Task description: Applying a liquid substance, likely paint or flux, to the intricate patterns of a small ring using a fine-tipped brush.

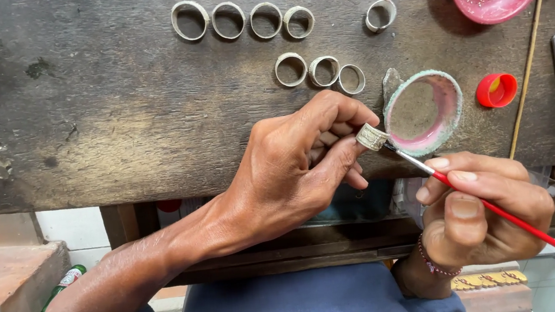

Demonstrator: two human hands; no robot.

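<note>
We hold the ring (371, 137) pinched between the thumb and forefinger of the left hand (299, 164), at the fingertips, just above the near edge of the table (114, 126). The right hand (485, 205) is closed in a pen grip around the red brush (507, 217), whose tip touches the ring's outer side. Just beyond the fingertips of both hands stands a small pink dish (455, 97).

We judge the ring to be light, rigid metal, smooth and likely slippery where wet, so we grip it by its edges and leave the band face free. The brush is thin and light; we hold it low on the handle for control. Eight more rings (262, 20) lie further from the hands on the table.
</note>
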